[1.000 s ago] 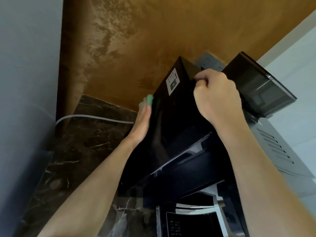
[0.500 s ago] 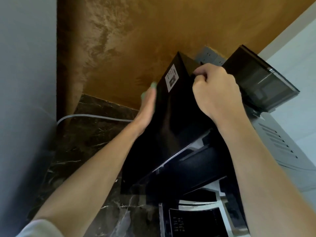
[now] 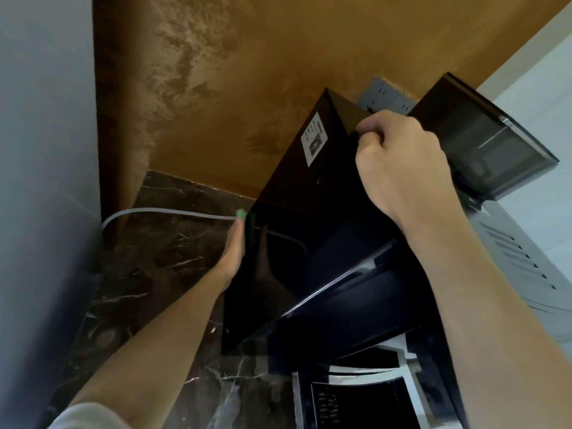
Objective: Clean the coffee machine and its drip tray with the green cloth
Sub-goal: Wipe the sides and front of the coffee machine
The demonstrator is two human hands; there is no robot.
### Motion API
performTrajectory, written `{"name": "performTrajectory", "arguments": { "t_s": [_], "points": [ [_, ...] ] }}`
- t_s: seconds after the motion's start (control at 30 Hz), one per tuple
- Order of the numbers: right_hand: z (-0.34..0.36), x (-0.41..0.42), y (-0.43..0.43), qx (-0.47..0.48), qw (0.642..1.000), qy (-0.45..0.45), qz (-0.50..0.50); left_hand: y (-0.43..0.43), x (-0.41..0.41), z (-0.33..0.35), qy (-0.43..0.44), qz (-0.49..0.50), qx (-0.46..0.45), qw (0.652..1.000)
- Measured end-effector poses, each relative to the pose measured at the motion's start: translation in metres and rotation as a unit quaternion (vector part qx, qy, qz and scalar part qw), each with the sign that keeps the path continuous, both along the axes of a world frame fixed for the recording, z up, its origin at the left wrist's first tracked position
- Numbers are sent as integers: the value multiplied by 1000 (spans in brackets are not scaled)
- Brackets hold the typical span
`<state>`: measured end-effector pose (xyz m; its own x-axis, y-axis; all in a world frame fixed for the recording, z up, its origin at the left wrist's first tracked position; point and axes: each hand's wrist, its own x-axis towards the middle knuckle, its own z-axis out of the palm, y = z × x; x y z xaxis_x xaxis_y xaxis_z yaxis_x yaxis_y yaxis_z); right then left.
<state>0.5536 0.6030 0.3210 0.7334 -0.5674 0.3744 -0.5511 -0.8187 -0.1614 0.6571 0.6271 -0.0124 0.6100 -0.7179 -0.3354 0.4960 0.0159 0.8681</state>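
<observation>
The glossy black coffee machine fills the middle of the view, with a white label high on its left side panel. My left hand lies flat against that side panel and presses the green cloth to it; only a small green edge shows past my fingertips. My right hand is closed over the machine's top rear corner. The drip tray, with its slotted grille and silver rim, sits at the machine's foot at the bottom of the view.
A dark marble counter runs along the left. A grey cable lies across it toward the machine. An ochre wall stands behind, a grey panel at left. A dark translucent water tank and a grey vented cover are at right.
My left hand slid up the side panel toward the label, then came back down lower on the panel with the cloth. My right hand kept its hold on the top corner.
</observation>
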Motion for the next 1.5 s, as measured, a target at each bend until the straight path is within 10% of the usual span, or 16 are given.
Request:
{"name": "performTrajectory", "arguments": {
  "t_s": [0.2,0.5,0.87,1.27,1.5],
  "points": [
    [0,0,-2,-1,1000,-11,-5,-7,6,-31,67,0,23,997],
    [3,-5,9,-52,998,-23,-31,-8,-13,217,-300,54,-213,928],
    [6,-13,14,-189,962,-193,33,91,-163,-41,34,31,24,999],
    [41,-69,24,-17,886,-444,129,64,-150,274,-233,104,-180,950],
    [19,-125,27,30,912,-388,134,67,-166,190,-136,177,-125,967]
  ]
}}
